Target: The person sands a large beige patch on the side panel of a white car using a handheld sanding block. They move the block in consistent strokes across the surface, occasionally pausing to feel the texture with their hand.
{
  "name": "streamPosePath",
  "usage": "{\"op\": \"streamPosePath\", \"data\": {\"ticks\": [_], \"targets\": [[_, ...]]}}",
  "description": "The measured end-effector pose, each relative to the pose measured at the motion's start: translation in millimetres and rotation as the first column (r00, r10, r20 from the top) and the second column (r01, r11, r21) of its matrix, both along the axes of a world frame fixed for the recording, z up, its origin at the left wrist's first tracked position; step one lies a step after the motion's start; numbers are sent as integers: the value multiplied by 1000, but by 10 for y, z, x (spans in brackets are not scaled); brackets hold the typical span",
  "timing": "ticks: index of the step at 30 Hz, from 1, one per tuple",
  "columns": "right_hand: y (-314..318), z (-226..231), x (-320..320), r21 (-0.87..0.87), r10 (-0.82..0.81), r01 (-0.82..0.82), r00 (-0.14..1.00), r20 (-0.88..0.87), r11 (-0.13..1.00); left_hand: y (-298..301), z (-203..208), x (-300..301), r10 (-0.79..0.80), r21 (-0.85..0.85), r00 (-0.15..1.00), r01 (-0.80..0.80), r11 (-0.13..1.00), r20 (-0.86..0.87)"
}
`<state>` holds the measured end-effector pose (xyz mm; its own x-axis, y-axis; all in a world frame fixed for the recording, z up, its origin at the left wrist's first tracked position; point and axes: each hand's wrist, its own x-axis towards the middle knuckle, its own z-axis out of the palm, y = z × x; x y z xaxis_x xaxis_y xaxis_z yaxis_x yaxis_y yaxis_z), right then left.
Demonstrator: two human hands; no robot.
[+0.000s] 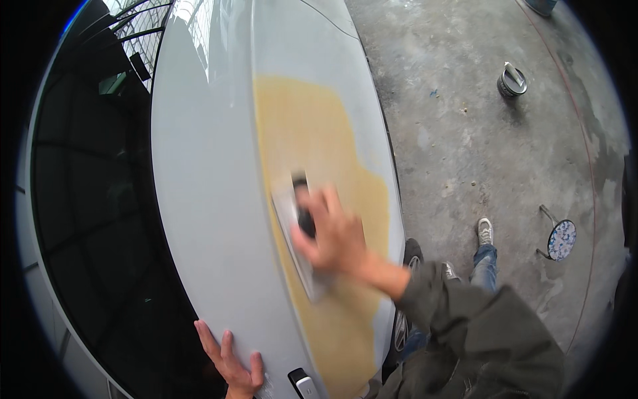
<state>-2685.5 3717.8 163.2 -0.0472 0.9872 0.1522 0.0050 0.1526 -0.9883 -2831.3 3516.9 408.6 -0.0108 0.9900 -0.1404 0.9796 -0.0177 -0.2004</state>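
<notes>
My right hand is wrapped around the black handle of a long, flat hand sanding block. The block lies against a yellow, filler-like patch on a light grey car body panel. Motion blurs the hand and block, and the block's far side is hidden under my fingers. My left hand rests on the panel at the lower left, fingers spread, beside the dark window glass. Nothing is in it. Near it a black-and-white door handle shows at the lower edge.
Dark car glass runs along the left. On the concrete floor to the right stand a dark can with a pale tool across it and a small round stool with a patterned seat. A thin red line crosses the floor.
</notes>
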Motion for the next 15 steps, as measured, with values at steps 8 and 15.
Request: {"op": "streamPosePath", "data": {"ticks": [8,15], "targets": [[-319,5,52,-89,80,-87,993,-84,992,10,21,73,39,-12,999,-39,999,1],[1406,-23,-33,-73,-1,3,1000,28,997,47,11,109,28,-4,1000,-28,1000,-10]]}}
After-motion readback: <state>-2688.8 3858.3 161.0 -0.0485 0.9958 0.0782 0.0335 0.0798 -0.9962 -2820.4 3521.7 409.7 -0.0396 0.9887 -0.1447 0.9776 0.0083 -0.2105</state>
